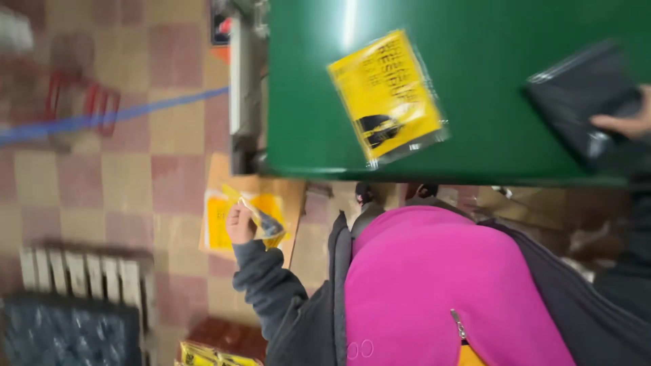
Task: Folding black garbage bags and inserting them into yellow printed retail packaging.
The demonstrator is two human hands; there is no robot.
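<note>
My left hand (239, 224) is lowered beside the green table (488, 149) and holds a yellow packet (266, 218) over a cardboard box (288, 196) on the floor. My right hand (627, 122) rests on a dark plastic bag (580, 91) lying at the table's right end; its fingers lie on the bag's edge. A yellow packet in a clear sleeve (386, 95) lies flat in the middle of the table, apart from both hands. My pink top and dark jacket fill the lower middle of the view.
The cardboard box holds more yellow packets (215, 227). The tiled floor carries a blue tape line (102, 118) and a red frame (81, 102). A dark crate (68, 332) and slatted rack (81, 271) stand lower left. More yellow packets (207, 356) lie at the bottom edge.
</note>
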